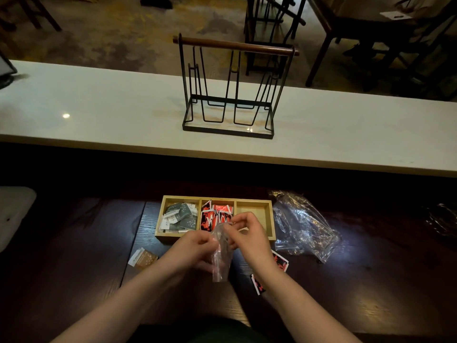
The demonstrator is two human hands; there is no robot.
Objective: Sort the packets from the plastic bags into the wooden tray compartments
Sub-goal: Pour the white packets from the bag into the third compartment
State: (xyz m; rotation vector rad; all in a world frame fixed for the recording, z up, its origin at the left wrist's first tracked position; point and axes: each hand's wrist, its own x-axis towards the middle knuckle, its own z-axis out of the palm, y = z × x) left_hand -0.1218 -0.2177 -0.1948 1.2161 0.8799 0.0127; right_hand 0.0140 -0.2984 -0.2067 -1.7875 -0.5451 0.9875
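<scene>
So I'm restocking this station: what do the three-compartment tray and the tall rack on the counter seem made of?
The pale three-compartment tray looks like light unfinished wood, with matte, faintly grained walls. The tall rack appears to be thin black metal rod, topped by a dark brown, probably wooden, bar.

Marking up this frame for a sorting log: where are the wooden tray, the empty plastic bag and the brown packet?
wooden tray [254, 201], head view, far rim.
empty plastic bag [305, 225], head view, crumpled middle.
brown packet [146, 259], head view, brown face.
</scene>
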